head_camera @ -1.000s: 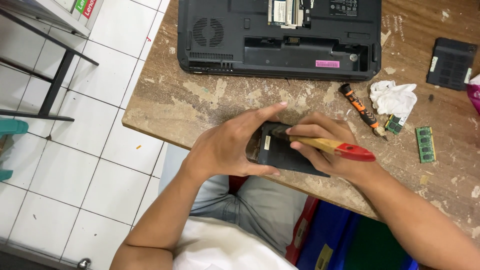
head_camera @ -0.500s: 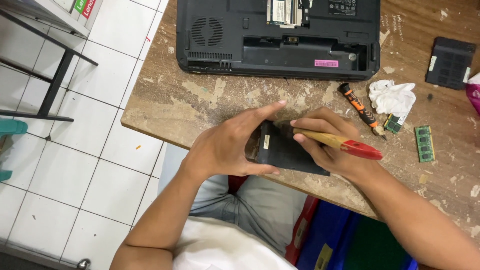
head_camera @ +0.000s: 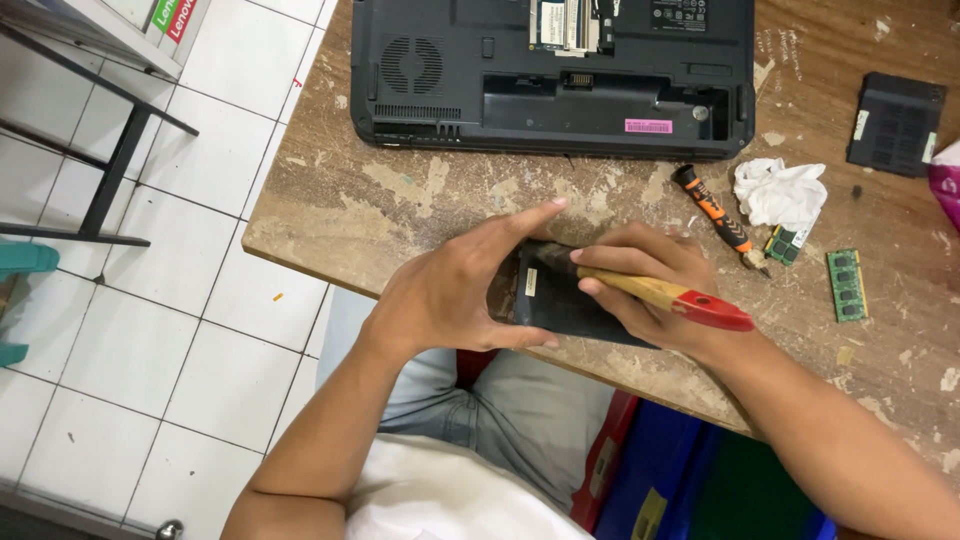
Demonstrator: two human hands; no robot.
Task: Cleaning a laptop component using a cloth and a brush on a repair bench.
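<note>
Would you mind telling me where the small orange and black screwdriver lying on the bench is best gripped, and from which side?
Grip the screwdriver around its orange and black handle, near the middle, coming from above with fingers across its width. It lies flat and slanted on the wooden bench, tip toward the small green board. Its left flank is bare; the crumpled white tissue crowds the right.

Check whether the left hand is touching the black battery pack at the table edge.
Touching. The head view shows the left hand clasping the end of the black battery pack, thumb beneath and fingers above it.
</note>
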